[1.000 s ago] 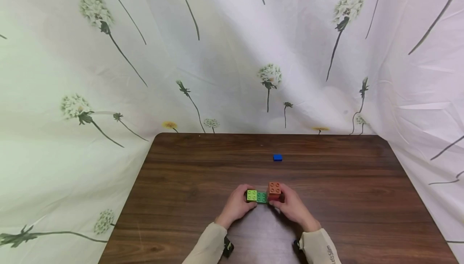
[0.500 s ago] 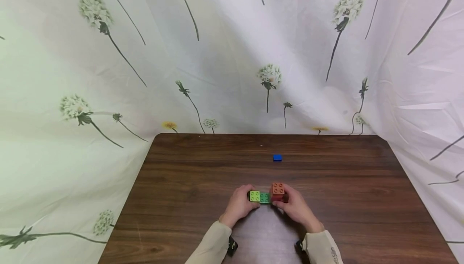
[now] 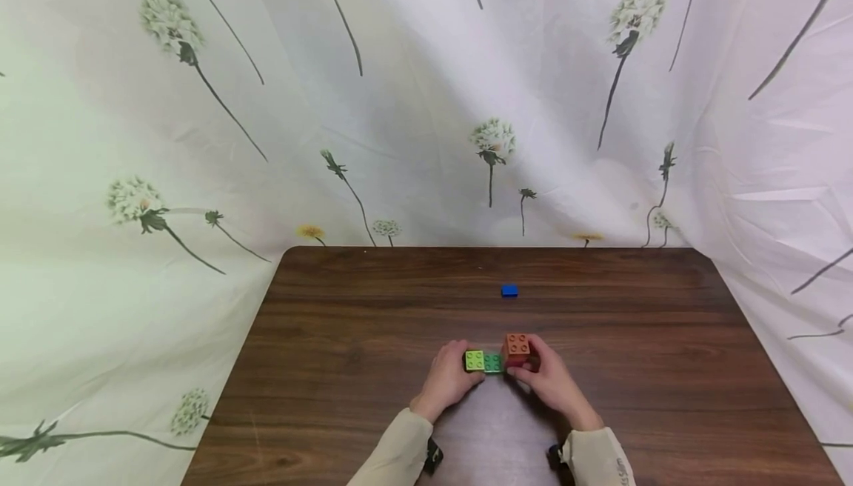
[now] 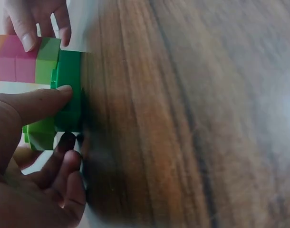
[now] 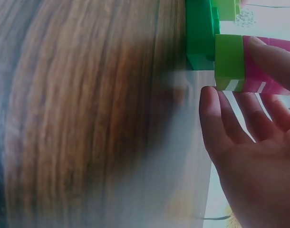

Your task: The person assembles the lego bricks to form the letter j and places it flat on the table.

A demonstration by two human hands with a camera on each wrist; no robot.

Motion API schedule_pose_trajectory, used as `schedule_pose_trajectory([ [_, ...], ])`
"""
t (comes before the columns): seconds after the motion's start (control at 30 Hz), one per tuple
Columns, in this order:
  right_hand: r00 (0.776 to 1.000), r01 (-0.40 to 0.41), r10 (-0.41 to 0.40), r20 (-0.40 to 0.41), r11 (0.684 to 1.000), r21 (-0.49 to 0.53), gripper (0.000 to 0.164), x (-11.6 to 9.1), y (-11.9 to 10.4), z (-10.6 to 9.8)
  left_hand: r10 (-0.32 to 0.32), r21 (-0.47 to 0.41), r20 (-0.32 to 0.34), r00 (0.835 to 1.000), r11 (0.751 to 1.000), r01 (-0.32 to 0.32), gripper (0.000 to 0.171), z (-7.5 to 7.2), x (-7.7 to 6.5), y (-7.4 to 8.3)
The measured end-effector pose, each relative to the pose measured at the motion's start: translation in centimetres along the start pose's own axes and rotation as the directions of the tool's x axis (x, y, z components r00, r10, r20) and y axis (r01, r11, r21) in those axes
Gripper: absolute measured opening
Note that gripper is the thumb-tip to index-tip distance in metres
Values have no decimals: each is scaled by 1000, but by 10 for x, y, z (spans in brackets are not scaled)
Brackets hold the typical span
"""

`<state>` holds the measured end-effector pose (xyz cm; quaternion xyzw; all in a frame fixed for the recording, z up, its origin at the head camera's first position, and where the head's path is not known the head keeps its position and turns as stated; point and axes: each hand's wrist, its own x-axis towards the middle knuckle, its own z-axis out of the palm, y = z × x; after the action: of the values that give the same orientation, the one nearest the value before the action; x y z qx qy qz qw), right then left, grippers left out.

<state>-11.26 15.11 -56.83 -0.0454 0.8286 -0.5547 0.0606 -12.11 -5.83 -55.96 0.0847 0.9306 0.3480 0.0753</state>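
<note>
Near the middle of the table, a long green building brick (image 4: 69, 102) carries a lime brick (image 3: 474, 361) on its left end. On its right end rises a tower of a lime brick (image 5: 229, 59), two pink bricks (image 4: 16, 58) and an orange brick (image 3: 517, 345) on top. My left hand (image 3: 448, 376) grips the left end of the green brick, one finger along its side in the left wrist view. With thumb and fingers my right hand (image 3: 550, 382) holds the tower by its lower bricks.
A small blue brick (image 3: 509, 291) lies farther back on the dark wooden table (image 3: 360, 338). Behind and beside the table hangs a white cloth (image 3: 413, 101) printed with dandelions. Black straps sit at both wrists, below beige sleeves.
Both hands have slid a little to the right, and the joined bricks have moved with them. Each hand keeps its hold. The blue brick stays where it was.
</note>
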Motion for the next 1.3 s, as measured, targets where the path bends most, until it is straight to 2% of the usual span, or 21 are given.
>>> schedule_pose_trajectory([
  [0.23, 999, -33, 33, 2, 999, 3, 45, -2, 1, -3, 49, -76, -2, 999, 996, -49, 52, 2, -2, -5],
  [0.37, 1000, -26, 26, 6, 1000, -1, 44, -2, 2, -4, 73, -121, -11, 997, 990, -74, 50, 2, -2, -7],
  [0.6, 1000, -19, 19, 15, 1000, 12, 43, -1, 2, -3, 63, -218, -67, 996, 973, -76, 44, 4, -4, -9],
  [0.8, 1000, -13, 13, -19, 1000, 2, 43, 0, 3, -3, 91, -204, -83, 992, 973, -107, 41, 6, -2, -11],
  [1.0, 1000, -3, 3, -21, 1000, 20, 44, 2, 5, -2, 88, -194, -84, 993, 976, -103, 39, 7, -1, -12],
  [1.3, 999, -29, 30, -46, 999, 19, 50, 3, 5, -4, 100, -199, -86, 991, 973, -115, 37, 5, 0, -11],
])
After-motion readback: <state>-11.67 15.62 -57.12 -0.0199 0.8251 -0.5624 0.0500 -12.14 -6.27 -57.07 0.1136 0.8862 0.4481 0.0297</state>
